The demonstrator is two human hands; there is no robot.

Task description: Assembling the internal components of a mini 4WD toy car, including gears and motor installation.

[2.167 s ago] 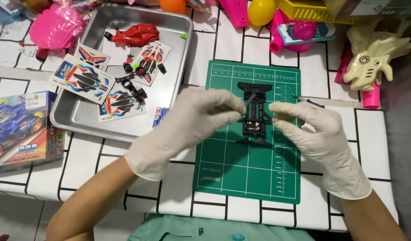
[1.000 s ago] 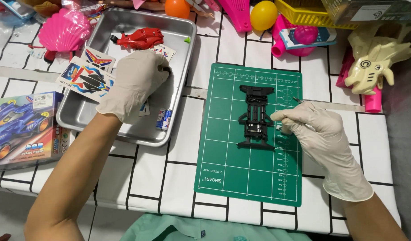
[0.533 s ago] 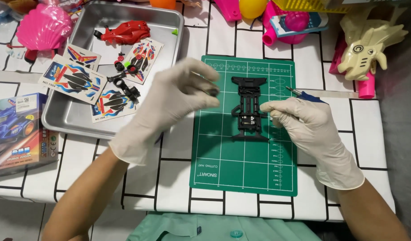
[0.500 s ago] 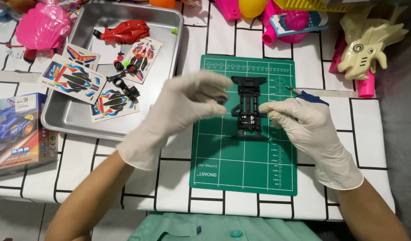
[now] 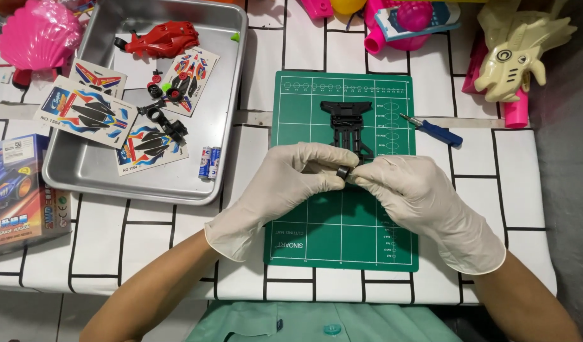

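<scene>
Head view, tray [image 5: 231, 95] left of mat [image 5: 342, 221], screwdriver [image 5: 431, 130] right

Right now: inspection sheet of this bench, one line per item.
Surface: white table cover with black brick lines; green cutting mat lies on it.
Job's things: black toy car chassis on the mat; small black wheel pinched between both hands.
Clutter: metal tray holding red car body, sticker sheets, two small batteries and loose black parts; blue screwdriver; toy car box; pink shell toy; cream dragon toy.
Grippers: left hand and right hand, both gloved, fingertips meeting on the wheel.
Cables: nothing seen.
Surroundings: grey surface at right edge; green shirt below.
</scene>
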